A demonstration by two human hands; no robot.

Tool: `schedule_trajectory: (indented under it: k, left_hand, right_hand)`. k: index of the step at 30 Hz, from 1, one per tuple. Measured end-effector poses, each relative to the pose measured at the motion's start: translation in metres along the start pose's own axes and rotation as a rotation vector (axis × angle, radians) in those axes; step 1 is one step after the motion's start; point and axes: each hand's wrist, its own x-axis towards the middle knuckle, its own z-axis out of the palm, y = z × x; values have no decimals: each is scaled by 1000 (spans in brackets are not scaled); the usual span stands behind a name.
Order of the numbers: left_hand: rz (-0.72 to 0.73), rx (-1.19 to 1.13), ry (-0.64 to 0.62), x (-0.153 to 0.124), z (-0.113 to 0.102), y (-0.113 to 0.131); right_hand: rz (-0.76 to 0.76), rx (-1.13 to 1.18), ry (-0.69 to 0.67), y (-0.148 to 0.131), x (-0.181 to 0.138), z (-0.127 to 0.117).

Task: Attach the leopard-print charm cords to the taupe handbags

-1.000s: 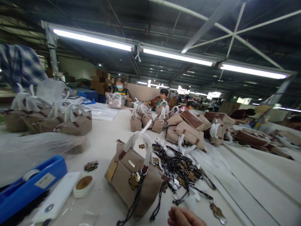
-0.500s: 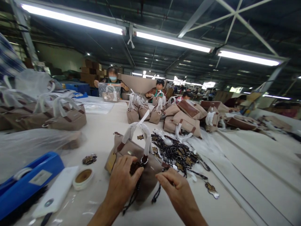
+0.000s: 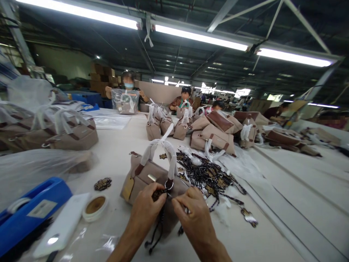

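A taupe handbag (image 3: 147, 171) stands in front of me, its handles (image 3: 174, 160) wrapped in white tissue. A metal ring (image 3: 168, 185) sits at the base of one handle. My left hand (image 3: 148, 203) is closed on a dark patterned charm (image 3: 158, 194) beside that ring, and black braided cords (image 3: 158, 233) hang below it. Just right of the ring, my right hand (image 3: 192, 209) is pinched; black cord shows at its fingers, though the exact grip is partly hidden. To the right lies a heap of black cords with patterned charms (image 3: 209, 174).
At left are a blue tape dispenser (image 3: 35, 211), a white phone-like slab (image 3: 62, 225), a tape roll (image 3: 95, 208) and a loose charm (image 3: 103, 184). More handbags stand at the left (image 3: 73, 134) and back (image 3: 212, 140). Across the table a person holds a bagged handbag (image 3: 125, 102).
My right hand has moved left and up, close to the ring and my left hand. The left hand has lowered slightly, uncovering the bag's metal plate. The view has shifted a little.
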Motion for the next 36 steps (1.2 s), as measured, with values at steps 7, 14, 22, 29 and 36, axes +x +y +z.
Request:
schedule_trajectory:
  k: [7,14,22,29,36]
  left_hand:
    - [-73,-118,6,1,1,-2]
    - [-74,-198,-21,-4,-2,-3]
    - [-78,-247,-37,-10,-5,-5]
    - [-78,-348,-68,-10,-5,-2]
    - [-95,-549,-123,-14,-4,-12]
  right_hand:
    - [-73,-55,31,4,3,8]
    - [-94,-104,-18,3,6,8]
    - [-145,-176,-148,-2,15,0]
    - [-171,-226,-248,-3,20,-5]
    - [-194,-258,-288,-11,22,-6]
